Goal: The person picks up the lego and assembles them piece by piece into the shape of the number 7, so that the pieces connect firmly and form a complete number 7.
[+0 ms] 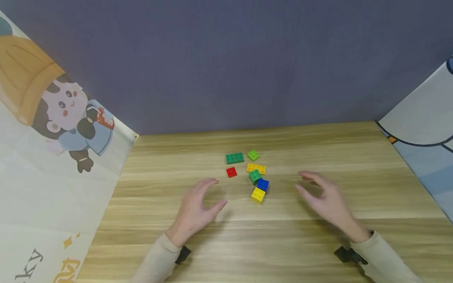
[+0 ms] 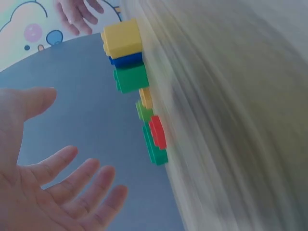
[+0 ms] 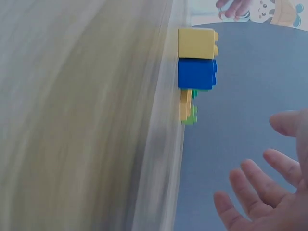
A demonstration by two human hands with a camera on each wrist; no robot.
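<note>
Between the two hands, several toy building bricks lie loosely grouped on the wooden table. A yellow brick [image 1: 258,195] is nearest the person, with a blue brick [image 1: 263,185] and a green brick [image 1: 255,177] just behind it. Farther back come a flat yellow-orange brick [image 1: 256,169], a lime brick [image 1: 253,155], a long dark green brick [image 1: 234,158] and a small flat red piece [image 1: 231,172]. My left hand [image 1: 197,210] hovers left of the bricks, fingers and thumb spread, holding nothing. On the right, my right hand [image 1: 327,202] is likewise spread and holds nothing.
A wood-grain tabletop [image 1: 159,165] lies beneath everything. Behind it rises a dark blue-grey panel [image 1: 247,67]. Printed white panels stand at the left [image 1: 42,188] and right sides. Dark camera mounts [image 1: 348,255] sit at both wrists.
</note>
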